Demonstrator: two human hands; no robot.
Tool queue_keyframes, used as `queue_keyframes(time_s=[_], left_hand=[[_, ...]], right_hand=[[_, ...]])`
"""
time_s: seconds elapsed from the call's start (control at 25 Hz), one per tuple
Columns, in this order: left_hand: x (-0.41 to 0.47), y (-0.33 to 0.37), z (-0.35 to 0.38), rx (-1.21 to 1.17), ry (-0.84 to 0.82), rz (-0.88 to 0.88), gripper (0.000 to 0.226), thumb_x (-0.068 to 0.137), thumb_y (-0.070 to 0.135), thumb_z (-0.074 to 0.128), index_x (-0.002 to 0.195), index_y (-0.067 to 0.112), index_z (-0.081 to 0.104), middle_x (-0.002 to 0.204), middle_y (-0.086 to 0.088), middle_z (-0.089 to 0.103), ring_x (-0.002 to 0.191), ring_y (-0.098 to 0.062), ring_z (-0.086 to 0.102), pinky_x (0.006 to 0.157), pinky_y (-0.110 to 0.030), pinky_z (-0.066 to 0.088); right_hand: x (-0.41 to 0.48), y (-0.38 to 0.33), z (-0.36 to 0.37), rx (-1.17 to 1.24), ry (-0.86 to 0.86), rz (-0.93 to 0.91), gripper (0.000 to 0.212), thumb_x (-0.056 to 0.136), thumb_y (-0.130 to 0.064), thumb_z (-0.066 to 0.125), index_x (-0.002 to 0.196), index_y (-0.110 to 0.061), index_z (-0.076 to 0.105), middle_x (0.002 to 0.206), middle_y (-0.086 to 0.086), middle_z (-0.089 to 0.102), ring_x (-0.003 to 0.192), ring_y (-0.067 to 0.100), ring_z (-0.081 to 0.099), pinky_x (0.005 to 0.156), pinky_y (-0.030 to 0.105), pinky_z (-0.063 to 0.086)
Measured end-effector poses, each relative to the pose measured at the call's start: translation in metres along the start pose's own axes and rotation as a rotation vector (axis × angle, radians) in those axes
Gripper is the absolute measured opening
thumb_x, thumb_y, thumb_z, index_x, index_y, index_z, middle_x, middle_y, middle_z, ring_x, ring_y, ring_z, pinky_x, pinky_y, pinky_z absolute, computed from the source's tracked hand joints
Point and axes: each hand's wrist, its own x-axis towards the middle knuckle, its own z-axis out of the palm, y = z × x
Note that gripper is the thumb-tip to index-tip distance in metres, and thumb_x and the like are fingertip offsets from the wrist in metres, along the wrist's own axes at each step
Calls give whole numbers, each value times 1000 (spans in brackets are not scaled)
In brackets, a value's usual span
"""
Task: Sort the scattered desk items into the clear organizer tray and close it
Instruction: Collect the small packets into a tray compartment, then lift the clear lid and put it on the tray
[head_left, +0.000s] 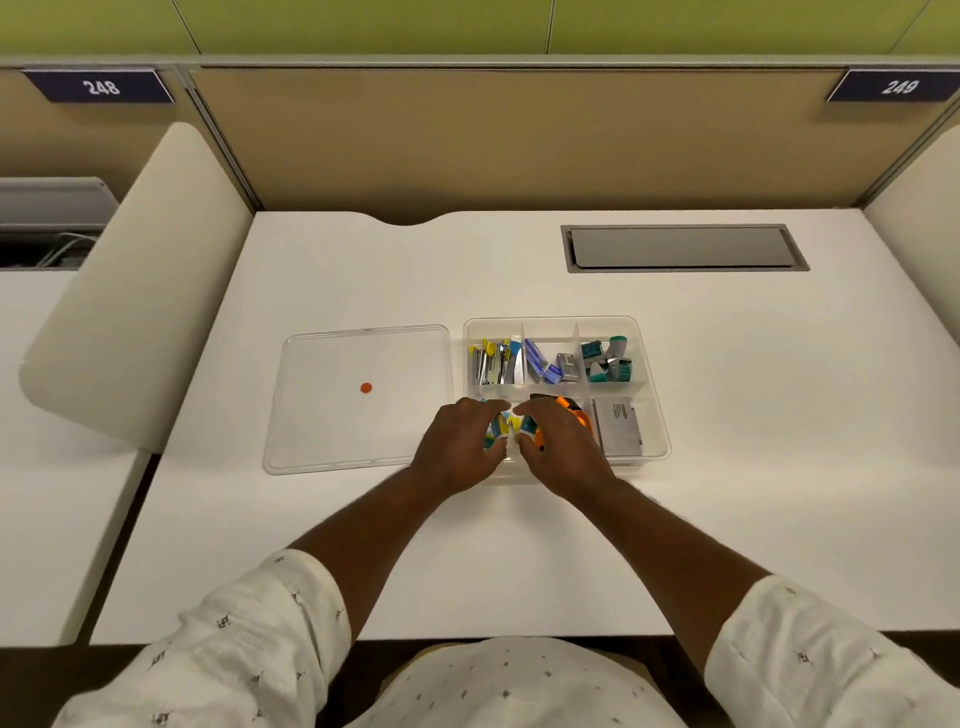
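Left hand: fingers curled round blue-and-yellow packs, over the near-left compartment of the organizer tray.
Right hand: just beside the left hand, pinching the same packs; partly covers an orange-and-black item.
Grey box: near-right compartment, beside the right hand.
Lid: flat on the desk, just left of the tray.
Far compartments: hold small stationery.

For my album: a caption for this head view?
Left hand and right hand grip small blue and yellow items in the clear plastic organizer tray; clear flat lid lies alongside.
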Motion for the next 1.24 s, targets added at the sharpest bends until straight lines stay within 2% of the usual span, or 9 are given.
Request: queue_keyframes(time_s=[0.16,0.28,0.48,0.72,0.88,1.0,1.12,1.24], left_hand=[[2,-6,-3,-5,2,64,57,85,51,66,136,30,51,134,3,61,119,-18,55,103,-35,41],[2,-16,-6,-16,40,109,56,85,50,66,135,28,52,132,4,61,118,-17,56,105,-34,40],[-4,-42,-17,3,126,79,59,87,48,63,139,23,50,143,2,52,134,-18,45,114,-36,32],[-20,-100,-29,33,237,-142,60,89,46,62,141,22,47,153,0,42,144,-19,33,115,-42,29],[-33,-141,-41,78,227,-371,67,89,46,60,145,14,40,154,-8,38,144,-27,33,113,-50,33],[-39,-163,-48,135,121,-535,75,90,47,58,151,13,29,159,-11,26,148,-31,22,114,-56,24],[-44,-180,-52,171,75,-610,79,91,52,55,153,15,22,161,-11,19,149,-32,15,116,-58,18],[-45,-188,-55,174,101,-706,81,90,54,54,153,14,21,161,-16,15,149,-36,11,116,-59,17]], right_hand=[[2,-5,2,-16,6,-8,47,91,-31,69,134,-21,54,136,0,58,124,17,53,97,24,38],[7,-8,4,-52,-14,-39,54,92,-34,67,141,-20,49,149,0,48,135,20,44,108,33,38],[16,-31,18,-4,9,-78,53,93,-30,66,141,-22,46,156,1,36,138,22,42,103,29,43],[29,-75,56,7,-88,-228,54,97,-39,56,146,-25,39,164,-6,19,147,15,28,108,29,33],[41,-99,85,-18,-220,-121,70,96,-35,58,154,-18,24,166,5,4,152,22,11,118,35,26],[48,-108,104,-58,-293,-15,76,95,-33,58,155,-11,18,165,15,-2,152,31,3,120,42,20],[52,-112,116,-94,-272,87,78,93,-33,58,154,-9,17,164,21,0,151,38,2,121,45,18],[59,-114,121,-127,-263,164,81,90,-32,57,155,-8,14,162,25,-3,151,41,-2,121,48,19]])
